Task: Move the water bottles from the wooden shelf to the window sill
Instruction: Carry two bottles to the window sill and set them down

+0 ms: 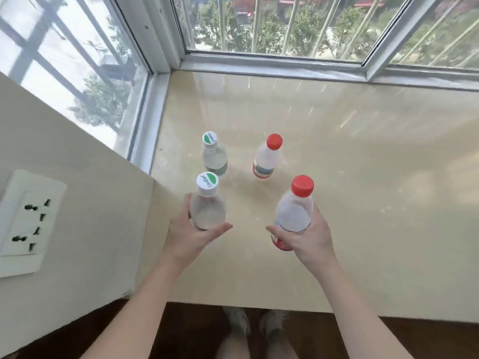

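My left hand grips a clear water bottle with a white-and-green cap over the near left part of the beige window sill. My right hand grips a clear bottle with a red cap and red label beside it. Whether either held bottle touches the sill I cannot tell. Farther back, two more bottles stand upright on the sill: a green-capped one on the left and a red-capped one on the right. The wooden shelf is out of view.
Window frames and glass close the sill at the back and left. A wall with a white power socket rises on the left. Below the sill's front edge lie dark wooden floor and my feet.
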`<state>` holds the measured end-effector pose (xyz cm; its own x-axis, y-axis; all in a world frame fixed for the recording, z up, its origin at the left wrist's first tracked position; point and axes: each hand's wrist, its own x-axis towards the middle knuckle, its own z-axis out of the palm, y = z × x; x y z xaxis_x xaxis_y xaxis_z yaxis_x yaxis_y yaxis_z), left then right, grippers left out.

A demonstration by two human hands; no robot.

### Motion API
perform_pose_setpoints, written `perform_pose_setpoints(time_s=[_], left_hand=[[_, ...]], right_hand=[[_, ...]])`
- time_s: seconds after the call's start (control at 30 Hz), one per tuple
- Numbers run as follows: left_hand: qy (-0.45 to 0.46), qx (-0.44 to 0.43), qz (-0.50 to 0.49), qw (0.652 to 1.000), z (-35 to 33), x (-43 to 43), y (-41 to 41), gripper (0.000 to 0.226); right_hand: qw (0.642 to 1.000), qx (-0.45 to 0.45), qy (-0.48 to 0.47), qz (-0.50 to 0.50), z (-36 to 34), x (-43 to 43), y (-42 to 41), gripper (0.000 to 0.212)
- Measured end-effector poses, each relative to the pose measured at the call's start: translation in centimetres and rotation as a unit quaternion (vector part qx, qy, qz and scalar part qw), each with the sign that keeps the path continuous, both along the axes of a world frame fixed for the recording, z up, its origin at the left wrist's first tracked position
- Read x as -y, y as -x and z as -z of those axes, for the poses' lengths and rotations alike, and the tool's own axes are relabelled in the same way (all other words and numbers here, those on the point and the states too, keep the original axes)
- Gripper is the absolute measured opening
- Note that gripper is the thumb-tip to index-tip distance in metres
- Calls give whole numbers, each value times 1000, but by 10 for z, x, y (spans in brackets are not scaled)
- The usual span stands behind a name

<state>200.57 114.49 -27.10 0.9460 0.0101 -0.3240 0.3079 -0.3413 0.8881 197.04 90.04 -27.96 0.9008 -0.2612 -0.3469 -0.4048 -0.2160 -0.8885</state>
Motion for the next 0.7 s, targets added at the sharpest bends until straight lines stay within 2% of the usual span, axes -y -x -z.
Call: perform_pose_setpoints(time_s=[0.13, 0.33, 0.47, 0.57, 0.7], left_hand=[[-21, 16, -3, 1000, 41, 1, -20, 63], [-38, 37, -5, 999, 82, -1, -40, 85], [-51, 38, 3, 998, 95, -2, -40, 79], [-53, 40, 7, 998, 103, -3, -41, 72], [-33, 13, 9, 999, 110, -6, -39, 79]], right_hand=[[999, 13, 32, -7, 41, -2, -24, 65], [998, 33, 49, 5, 81, -11, -48, 62], [996, 48, 71, 8, 91, -19, -51, 58], [993, 74, 96, 0, 97, -22, -49, 63], [996, 40, 82, 5, 114, -16, -37, 60]])
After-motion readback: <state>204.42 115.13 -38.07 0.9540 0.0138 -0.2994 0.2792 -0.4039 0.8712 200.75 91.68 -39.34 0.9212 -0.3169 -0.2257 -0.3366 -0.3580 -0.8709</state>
